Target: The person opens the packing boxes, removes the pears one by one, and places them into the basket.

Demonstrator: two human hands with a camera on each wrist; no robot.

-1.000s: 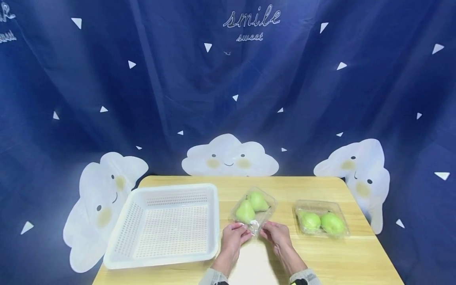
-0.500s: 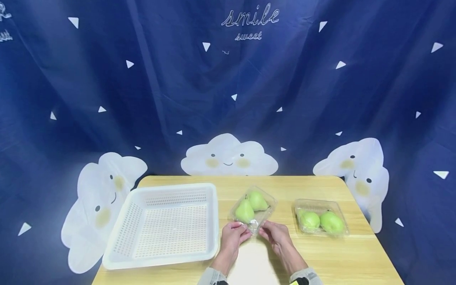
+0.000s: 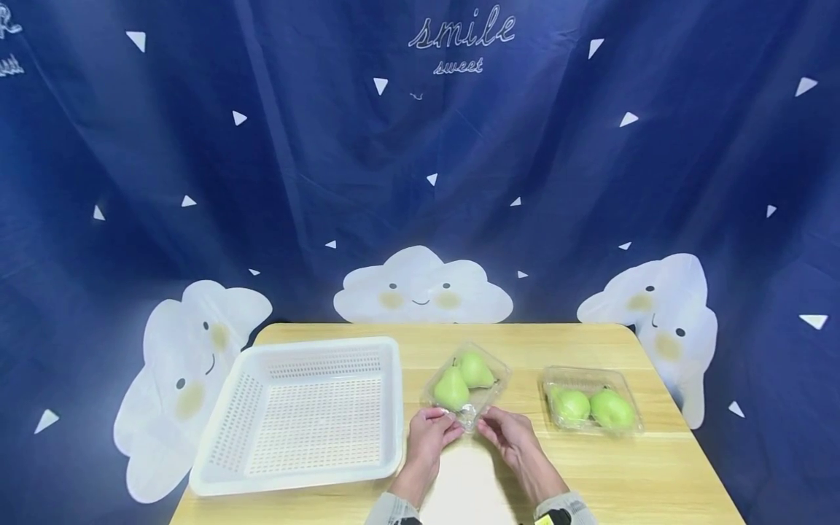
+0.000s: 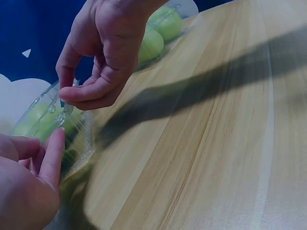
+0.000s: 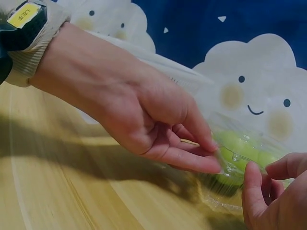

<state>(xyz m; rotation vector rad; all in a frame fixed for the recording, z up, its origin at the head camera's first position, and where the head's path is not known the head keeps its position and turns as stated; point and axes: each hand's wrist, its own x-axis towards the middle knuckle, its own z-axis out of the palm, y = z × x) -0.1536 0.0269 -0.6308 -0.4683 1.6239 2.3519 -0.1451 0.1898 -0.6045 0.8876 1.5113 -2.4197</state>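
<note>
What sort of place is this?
Likely a staged tabletop setup: a blue cloud-print curtain hangs behind a wood-grain table, with a clear box of pears on it. The wider room isn't shown.

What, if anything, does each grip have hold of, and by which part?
A clear plastic box with two green pears in it: left grip and right grip both pinch its edge, at the end nearest the person.

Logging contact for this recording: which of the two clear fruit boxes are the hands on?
The middle box, just right of the white basket: the left hand and right hand pinch its near end. The far-right box is untouched.
</note>
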